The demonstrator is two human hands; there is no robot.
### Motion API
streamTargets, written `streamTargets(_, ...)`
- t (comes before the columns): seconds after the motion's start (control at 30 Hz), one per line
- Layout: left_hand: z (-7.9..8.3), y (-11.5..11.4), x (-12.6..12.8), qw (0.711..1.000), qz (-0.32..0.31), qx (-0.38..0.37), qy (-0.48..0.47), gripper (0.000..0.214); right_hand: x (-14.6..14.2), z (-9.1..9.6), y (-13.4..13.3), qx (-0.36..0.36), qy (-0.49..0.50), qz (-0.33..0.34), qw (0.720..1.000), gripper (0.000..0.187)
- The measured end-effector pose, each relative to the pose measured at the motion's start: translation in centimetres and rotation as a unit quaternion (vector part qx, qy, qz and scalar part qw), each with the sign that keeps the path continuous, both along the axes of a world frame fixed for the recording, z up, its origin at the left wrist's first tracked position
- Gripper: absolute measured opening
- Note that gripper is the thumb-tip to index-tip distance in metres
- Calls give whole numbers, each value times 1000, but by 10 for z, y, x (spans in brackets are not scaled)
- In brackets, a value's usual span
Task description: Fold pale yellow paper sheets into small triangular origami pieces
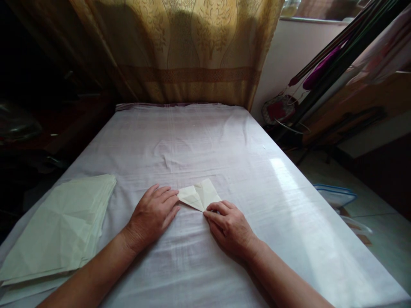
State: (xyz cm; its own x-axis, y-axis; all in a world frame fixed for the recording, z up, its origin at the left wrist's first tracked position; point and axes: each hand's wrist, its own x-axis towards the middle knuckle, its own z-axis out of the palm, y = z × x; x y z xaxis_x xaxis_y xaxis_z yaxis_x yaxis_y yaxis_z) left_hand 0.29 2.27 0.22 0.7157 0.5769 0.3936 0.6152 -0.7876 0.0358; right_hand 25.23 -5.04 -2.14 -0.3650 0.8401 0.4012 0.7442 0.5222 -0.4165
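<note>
A small folded piece of cream paper (208, 191) lies on the white cloth between my hands, with creases and a folded flap on its left half. My left hand (154, 208) rests flat, fingers stretched out, its fingertips touching the paper's left corner. At the near corner and right edge, my right hand (229, 224) has its fingers closed on the paper. Part of the paper's right side is hidden under those fingers. A stack of creased cream paper sheets (61, 226) lies to the left of my left forearm.
The surface is covered by a wrinkled white cloth (205, 145). A gold patterned curtain (192, 38) hangs at its far edge. On the right are a small bag (279, 109) by the wall and plastic containers with a blue rim (335, 194) below the edge. The left side is dark.
</note>
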Motion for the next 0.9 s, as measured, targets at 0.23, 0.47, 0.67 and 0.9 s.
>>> streamTargets(0.23,0,1,44,998,-59,28,24,8,4,-8,0,14,65,-20,998,27)
streamTargets(0.47,-2,15,48,973,-153,87,150,14,18,-16,7,51,78,-62,994,54)
streamTargets(0.67,-11,29,34,974,-173,92,114,18,23,-17,8,61,9,-85,994,57)
streamTargets(0.9,-21,51,16,979,-168,115,32,22,17,-3,23,112,-112,-35,987,19)
